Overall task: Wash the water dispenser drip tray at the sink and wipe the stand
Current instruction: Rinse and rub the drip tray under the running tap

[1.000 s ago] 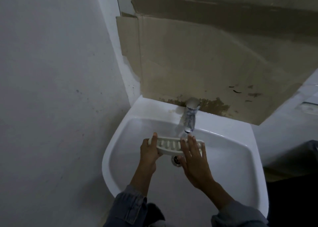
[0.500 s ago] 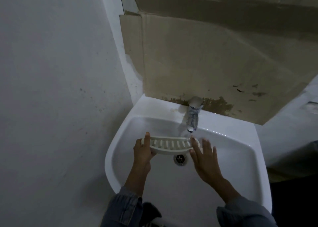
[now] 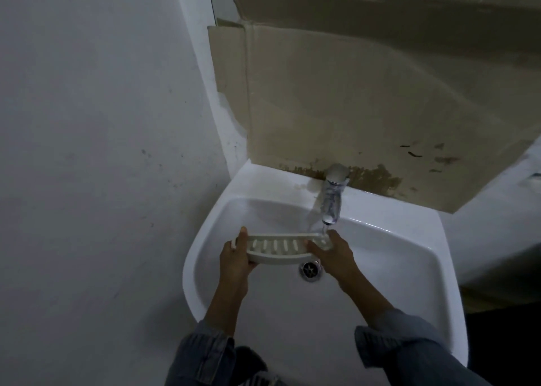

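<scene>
The white slotted drip tray [image 3: 278, 249] is held level over the basin of the white sink [image 3: 389, 256], just above the drain [image 3: 309, 270]. My left hand [image 3: 235, 258] grips its left end, thumb on top. My right hand [image 3: 332, 252] lies on the tray's right end, fingers spread across the slots. Water runs from the chrome tap [image 3: 333, 195] onto that right end and my fingers.
A white wall [image 3: 102, 151] stands close on the left. Stained beige board [image 3: 366, 107] covers the wall behind the sink. A dark gap lies to the right of the sink, below a white ledge.
My right hand has moved from beside the tray's right end onto it. The tray has shifted slightly left and sits flatter under the running water.
</scene>
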